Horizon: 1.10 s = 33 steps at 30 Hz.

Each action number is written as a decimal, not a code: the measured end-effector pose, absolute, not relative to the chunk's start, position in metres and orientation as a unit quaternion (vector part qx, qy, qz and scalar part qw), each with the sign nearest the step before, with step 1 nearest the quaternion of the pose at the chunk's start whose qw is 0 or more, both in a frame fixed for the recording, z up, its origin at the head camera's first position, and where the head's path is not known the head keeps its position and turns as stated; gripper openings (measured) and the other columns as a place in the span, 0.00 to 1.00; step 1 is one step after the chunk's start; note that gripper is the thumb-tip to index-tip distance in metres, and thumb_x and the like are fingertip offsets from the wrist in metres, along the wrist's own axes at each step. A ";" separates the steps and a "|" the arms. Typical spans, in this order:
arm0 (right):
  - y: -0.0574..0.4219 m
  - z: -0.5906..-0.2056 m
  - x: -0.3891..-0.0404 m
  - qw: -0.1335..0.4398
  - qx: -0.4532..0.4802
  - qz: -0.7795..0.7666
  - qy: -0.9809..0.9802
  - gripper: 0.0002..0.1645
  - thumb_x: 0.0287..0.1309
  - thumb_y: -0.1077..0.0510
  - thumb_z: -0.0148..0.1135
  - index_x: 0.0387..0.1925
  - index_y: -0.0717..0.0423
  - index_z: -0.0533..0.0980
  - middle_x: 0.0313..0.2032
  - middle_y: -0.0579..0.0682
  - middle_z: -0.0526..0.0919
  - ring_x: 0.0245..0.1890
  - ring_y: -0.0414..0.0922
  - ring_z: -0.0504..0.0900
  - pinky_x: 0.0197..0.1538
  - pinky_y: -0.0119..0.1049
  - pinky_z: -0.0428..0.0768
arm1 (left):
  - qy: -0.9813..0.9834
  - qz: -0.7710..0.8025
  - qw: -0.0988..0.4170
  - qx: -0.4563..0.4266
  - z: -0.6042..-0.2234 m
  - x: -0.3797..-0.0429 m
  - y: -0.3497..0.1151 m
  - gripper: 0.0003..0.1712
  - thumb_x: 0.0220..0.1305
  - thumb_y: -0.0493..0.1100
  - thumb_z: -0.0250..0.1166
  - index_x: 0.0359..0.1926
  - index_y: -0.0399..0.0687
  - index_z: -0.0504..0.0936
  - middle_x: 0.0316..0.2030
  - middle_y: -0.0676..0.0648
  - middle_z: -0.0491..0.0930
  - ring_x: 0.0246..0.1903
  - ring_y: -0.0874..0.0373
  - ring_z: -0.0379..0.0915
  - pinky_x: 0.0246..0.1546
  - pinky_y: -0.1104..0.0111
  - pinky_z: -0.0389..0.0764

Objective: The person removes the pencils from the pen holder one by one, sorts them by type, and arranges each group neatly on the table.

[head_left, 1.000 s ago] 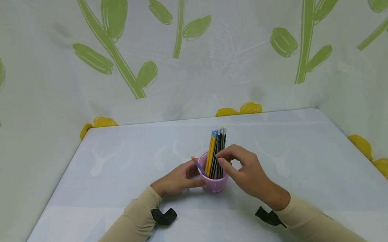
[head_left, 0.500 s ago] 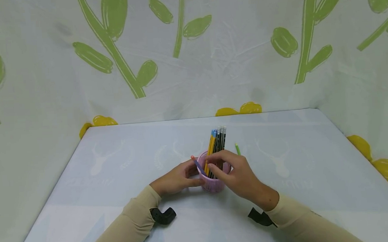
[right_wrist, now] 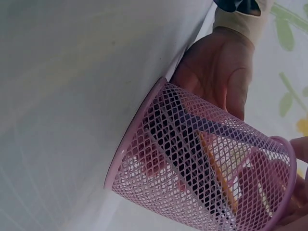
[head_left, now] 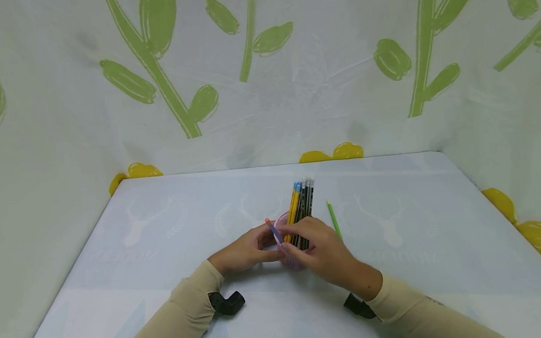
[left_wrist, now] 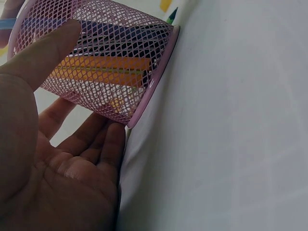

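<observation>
A pink mesh pencil cup (left_wrist: pixel 110 62) stands on the table, with yellow pencils (head_left: pixel 294 201) and several black pencils (head_left: pixel 306 195) in it. My left hand (head_left: pixel 245 252) holds the cup from its left side, thumb across the front and fingers behind. One purple pencil (head_left: pixel 274 231) with an orange end leans out over the cup's left rim. At the mouth of the cup is my right hand (head_left: pixel 322 245), thumb and forefinger a little apart, their tips right beside the purple pencil. Part of the cup is hidden behind this hand in the head view.
A green pencil (head_left: pixel 334 219) lies on the pale patterned table (head_left: pixel 163 225), behind and right of the cup, its near end hidden by the right hand. Cloth walls with printed plants (head_left: pixel 321 84) enclose the table at the back and sides.
My right hand has moved left across the cup, from the black pencils to the purple pencil, uncovering the green pencil. The left hand and cup stay in place.
</observation>
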State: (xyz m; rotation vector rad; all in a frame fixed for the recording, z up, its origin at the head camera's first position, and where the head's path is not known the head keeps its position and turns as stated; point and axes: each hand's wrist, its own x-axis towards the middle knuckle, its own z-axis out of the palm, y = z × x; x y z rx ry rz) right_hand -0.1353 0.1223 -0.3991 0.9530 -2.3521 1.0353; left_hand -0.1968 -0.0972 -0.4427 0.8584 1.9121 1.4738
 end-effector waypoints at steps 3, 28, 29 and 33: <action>0.121 -0.400 -0.135 0.200 0.338 0.358 -0.847 0.21 0.53 0.58 0.75 0.50 0.54 0.84 0.38 0.44 0.85 0.40 0.40 0.78 0.41 0.30 0.79 | 0.715 0.551 0.287 0.321 -0.443 -0.196 -0.098 0.39 0.67 0.45 0.67 0.75 0.58 0.60 0.73 0.51 0.65 0.73 0.54 0.60 0.75 0.57 0.62; 0.132 -0.383 -0.133 0.186 0.365 0.420 -0.810 0.11 0.56 0.68 0.70 0.41 0.57 0.82 0.36 0.45 0.85 0.33 0.35 0.78 0.28 0.30 0.81 | 0.701 0.567 0.285 0.325 -0.445 -0.194 -0.097 0.41 0.67 0.42 0.67 0.76 0.60 0.58 0.74 0.56 0.63 0.74 0.59 0.57 0.75 0.61 0.60; 0.133 -0.381 -0.133 0.193 0.369 0.423 -0.805 0.11 0.55 0.69 0.70 0.40 0.57 0.82 0.36 0.46 0.85 0.33 0.35 0.77 0.28 0.29 0.81 | 0.706 0.563 0.284 0.322 -0.444 -0.194 -0.097 0.41 0.67 0.43 0.67 0.76 0.62 0.58 0.74 0.57 0.62 0.74 0.60 0.57 0.75 0.62 0.60; 0.136 -0.373 -0.132 0.227 0.385 0.425 -0.787 0.11 0.57 0.69 0.68 0.41 0.59 0.81 0.37 0.48 0.86 0.34 0.37 0.79 0.35 0.26 0.82 | 0.714 0.554 0.282 0.321 -0.443 -0.194 -0.097 0.42 0.66 0.45 0.68 0.76 0.65 0.58 0.74 0.59 0.61 0.74 0.61 0.57 0.75 0.62 0.60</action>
